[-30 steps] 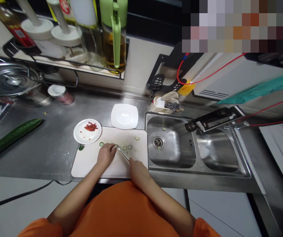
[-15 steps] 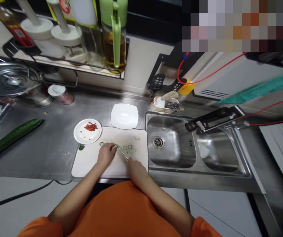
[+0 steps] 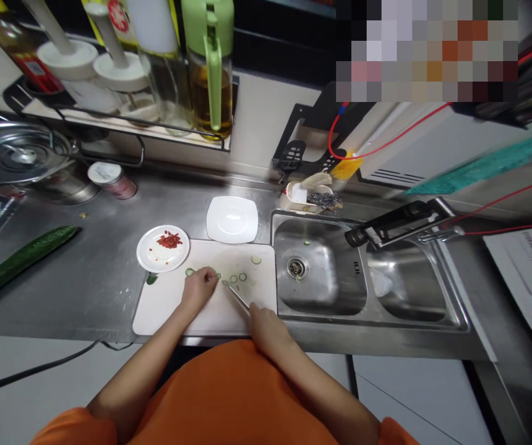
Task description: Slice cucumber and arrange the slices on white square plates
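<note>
On the white cutting board (image 3: 168,315), my left hand (image 3: 198,288) is closed, its fingertips pinched at the edge of a small cucumber slice (image 3: 218,276). My right hand (image 3: 268,327) grips a knife (image 3: 238,298) whose blade points up and left, its tip a little right of my left fingertips. Thin green-rimmed cucumber rings (image 3: 234,279) lie right of the tip, and a wider pale slice (image 3: 256,259) rests near the board's upper right corner. Another slice (image 3: 189,272) is just left of my left hand. A dark green cucumber end (image 3: 151,279) lies by the board's left edge.
Behind the board stand a round plate (image 3: 148,250) with chopped red bits and a square white plate (image 3: 232,228). A whole cucumber (image 3: 25,262) lies far left. At right is a double steel sink (image 3: 321,315) with a faucet (image 3: 400,222). Oil and seasoning containers line a rack (image 3: 154,127).
My right hand has drawn the knife right and toward me, opening a gap from my left fingertips. My left hand stays almost in place. The view has shifted slightly.
</note>
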Available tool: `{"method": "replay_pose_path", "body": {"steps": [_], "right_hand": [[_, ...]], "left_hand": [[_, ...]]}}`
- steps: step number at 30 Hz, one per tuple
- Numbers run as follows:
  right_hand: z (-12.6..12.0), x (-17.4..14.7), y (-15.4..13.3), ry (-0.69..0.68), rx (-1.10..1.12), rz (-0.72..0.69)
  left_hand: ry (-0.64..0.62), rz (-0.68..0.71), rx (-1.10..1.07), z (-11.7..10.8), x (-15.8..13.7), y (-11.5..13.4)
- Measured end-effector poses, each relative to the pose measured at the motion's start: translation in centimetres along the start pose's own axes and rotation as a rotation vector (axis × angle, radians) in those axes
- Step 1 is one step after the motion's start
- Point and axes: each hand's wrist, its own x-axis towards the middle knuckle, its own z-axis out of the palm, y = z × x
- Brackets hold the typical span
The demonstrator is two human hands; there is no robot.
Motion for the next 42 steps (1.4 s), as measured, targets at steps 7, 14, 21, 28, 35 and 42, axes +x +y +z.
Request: {"method": "replay_pose_path", "body": {"steps": [7,14,21,28,35,42], "right_hand": [[-0.1,0.1,0.2,0.011,-0.010,-0.012],[0.0,0.3,0.3,0.021,-0.027,-0.025],[0.3,0.4,0.4,0.025,-0.032,-0.023],[0.0,0.0,0.4,0.031,-0.063,-0.038],[0.1,-0.6,0.7,0.009,-0.052,-0.007],[0.4,-0.7,1.0,0.003,-0.023,-0.002]], "left_hand": [[0.122,-0.204,-0.123,-2.6,-0.3,-2.0],[0.217,-0.246,-0.145,-3.9,0.1,-4.5],[0.272,-0.206,-0.120,-3.3,-0.4,-4.2],[-0.118,0.170,-0.100,-0.3,1.5,0.1],[-0.418,0.384,0.145,1.8,4.0,2.3],[-0.420,0.379,0.209,1.8,3.8,2.6]]}}
